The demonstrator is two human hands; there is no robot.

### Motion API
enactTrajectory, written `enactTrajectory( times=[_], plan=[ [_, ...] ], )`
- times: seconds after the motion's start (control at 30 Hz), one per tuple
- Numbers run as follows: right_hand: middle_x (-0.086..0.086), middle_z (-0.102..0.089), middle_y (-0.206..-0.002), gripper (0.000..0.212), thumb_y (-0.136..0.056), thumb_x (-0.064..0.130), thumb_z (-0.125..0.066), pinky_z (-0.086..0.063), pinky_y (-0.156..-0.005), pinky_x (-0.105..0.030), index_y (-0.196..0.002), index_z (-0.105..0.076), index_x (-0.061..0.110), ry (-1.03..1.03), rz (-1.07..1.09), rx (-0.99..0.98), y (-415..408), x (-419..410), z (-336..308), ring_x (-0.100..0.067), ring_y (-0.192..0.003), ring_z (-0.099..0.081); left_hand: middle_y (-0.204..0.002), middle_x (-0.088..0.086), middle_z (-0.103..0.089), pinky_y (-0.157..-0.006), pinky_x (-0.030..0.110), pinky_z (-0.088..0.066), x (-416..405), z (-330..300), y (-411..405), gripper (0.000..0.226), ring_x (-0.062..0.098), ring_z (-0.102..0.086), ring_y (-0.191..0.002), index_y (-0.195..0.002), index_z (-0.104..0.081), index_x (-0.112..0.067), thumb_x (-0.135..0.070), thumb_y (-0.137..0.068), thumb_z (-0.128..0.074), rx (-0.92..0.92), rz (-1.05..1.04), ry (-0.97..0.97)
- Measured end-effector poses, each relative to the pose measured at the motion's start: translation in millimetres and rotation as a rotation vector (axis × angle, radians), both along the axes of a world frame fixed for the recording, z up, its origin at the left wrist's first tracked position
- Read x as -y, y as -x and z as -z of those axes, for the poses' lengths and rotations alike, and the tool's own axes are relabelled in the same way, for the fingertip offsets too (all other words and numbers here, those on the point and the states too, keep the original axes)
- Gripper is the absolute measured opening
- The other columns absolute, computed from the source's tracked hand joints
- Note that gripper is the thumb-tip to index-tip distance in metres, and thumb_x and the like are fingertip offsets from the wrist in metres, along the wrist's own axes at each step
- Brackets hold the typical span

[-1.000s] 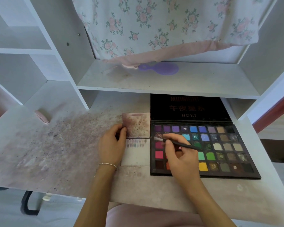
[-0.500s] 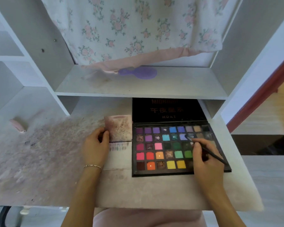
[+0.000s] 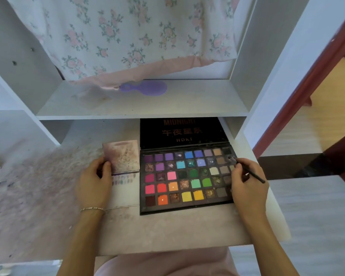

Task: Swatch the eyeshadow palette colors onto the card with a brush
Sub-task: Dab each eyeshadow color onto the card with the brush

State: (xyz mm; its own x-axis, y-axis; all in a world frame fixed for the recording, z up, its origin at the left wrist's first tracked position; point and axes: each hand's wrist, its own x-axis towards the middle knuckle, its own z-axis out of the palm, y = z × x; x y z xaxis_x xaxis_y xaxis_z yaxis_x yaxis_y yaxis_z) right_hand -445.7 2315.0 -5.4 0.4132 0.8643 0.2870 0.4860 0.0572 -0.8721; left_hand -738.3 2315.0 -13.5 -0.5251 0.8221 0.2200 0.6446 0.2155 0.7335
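Right hand (image 3: 247, 182) pinches the brush (image 3: 249, 172), its tip dipped in a dark pan of the palette (image 3: 187, 176) just beyond the fingers — loading colour, I judge. Left hand (image 3: 94, 182) grips the card (image 3: 126, 188) edge — steadying it.

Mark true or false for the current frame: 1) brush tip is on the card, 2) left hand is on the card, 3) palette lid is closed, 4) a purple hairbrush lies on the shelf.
1) False: the brush, held by the right hand, has its tip at a pan near the right edge of the palette.
2) True: the left hand holds the card at its left side.
3) False: the lid stands open behind the pans.
4) True: the purple hairbrush lies on the shelf.
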Motion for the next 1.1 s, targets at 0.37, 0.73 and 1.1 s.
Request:
enactTrajectory(
  times=[0.37,0.73,1.1],
  plan=[
    [-0.007,-0.059,-0.096,0.011,-0.091,0.012,-0.048,-0.054,-0.076,-0.042,-0.095,-0.054,0.021,0.051,0.009,0.003,-2.5,-1.8,4.0,-0.022,-0.088,-0.057,-0.100,0.013,-0.067,-0.071,0.029,-0.038,1.6,-0.9,-1.6,0.022,0.025,-0.057,-0.086,-0.106,-0.063,-0.009,-0.014,-0.089,-0.050,0.014,-0.007,-0.005],
    [0.001,-0.054,-0.097,0.012,-0.092,0.012,-0.048,-0.050,-0.076,-0.030,-0.098,-0.055,0.020,0.045,0.024,-0.004,-1.1,-2.9,2.9,-0.016,-0.091,-0.054,-0.100,0.014,-0.067,-0.070,0.030,-0.037,2.1,-1.3,-0.9,0.023,0.021,-0.053,-0.082,-0.107,-0.063,-0.008,-0.014,-0.090,-0.049,-0.006,-0.002,-0.005],
    [0.002,-0.054,-0.095,0.021,-0.089,0.004,-0.050,-0.048,-0.071,-0.021,-0.095,-0.054,0.023,-0.023,-0.102,0.040,11.8,4.6,-3.5,-0.005,-0.087,-0.053,-0.096,0.016,-0.067,-0.068,0.027,-0.034,2.0,-2.8,-1.9,0.021,0.016,-0.048,-0.077,-0.105,-0.064,-0.005,-0.011,-0.089,-0.051,0.009,-0.004,-0.027]
  ],
)
